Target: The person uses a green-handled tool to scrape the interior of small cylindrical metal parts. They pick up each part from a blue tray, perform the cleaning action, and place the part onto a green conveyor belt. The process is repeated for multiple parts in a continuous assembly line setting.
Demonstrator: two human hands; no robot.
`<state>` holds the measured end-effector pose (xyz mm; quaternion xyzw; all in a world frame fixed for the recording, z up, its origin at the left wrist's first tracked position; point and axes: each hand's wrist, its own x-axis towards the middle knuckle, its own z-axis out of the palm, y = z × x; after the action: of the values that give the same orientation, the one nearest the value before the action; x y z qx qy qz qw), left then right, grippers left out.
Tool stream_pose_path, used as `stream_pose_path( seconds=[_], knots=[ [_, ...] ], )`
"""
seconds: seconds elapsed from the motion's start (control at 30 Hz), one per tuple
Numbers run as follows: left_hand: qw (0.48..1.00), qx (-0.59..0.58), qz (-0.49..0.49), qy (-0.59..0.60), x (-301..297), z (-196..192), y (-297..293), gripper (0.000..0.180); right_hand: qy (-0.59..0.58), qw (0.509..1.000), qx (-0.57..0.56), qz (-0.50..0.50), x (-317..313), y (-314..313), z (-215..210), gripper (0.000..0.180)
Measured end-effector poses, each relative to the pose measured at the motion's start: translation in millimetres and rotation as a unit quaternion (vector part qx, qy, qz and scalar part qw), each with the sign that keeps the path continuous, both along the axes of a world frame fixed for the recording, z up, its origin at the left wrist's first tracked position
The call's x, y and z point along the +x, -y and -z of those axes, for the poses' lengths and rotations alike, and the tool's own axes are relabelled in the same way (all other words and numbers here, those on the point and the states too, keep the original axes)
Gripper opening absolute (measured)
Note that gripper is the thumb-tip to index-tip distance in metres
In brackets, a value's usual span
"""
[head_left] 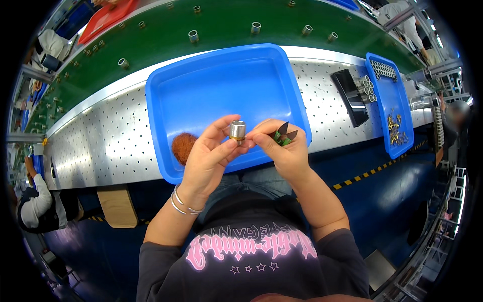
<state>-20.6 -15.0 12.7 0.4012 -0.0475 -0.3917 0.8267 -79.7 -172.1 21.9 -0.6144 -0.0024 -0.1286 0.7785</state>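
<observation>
Above the tray's (221, 75) near side, your left hand (207, 152) pinches the cylinder (237, 130) about upright; your right hand (290, 155), holding dark pointed pieces (283, 129), meets its base from the tray's right.

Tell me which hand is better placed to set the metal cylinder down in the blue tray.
Probably the left hand: it appears to grip the metal cylinder over the blue tray, while the right hand seems occupied with pointed dark-and-green pieces.

One held metal cylinder (237, 129); one large blue tray (221, 83); one brown fibrous ball (183, 148)
</observation>
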Motion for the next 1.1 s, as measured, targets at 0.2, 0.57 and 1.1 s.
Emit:
stream_pose_path(
  seconds=[0.2, 0.57, 1.1],
  knots=[
    [0.999, -0.003, -0.043, -0.029, -0.7, 0.3, 3.7, 0.045, 0.001, 0.992, -0.115, 0.047, -6.4, 5.2, -1.0, 0.004],
    [0.993, 0.054, -0.075, 0.074, -3.8, 3.7, 4.4, 0.043, 0.011, 0.939, -0.341, 0.043, 1.3, 0.2, 0.8, 0.016],
    [0.997, 0.018, -0.078, 0.013, -6.3, 4.5, 3.9, 0.040, -0.086, 0.976, 0.193, -0.061, 2.3, -5.2, 3.0, 0.011]
  ],
)
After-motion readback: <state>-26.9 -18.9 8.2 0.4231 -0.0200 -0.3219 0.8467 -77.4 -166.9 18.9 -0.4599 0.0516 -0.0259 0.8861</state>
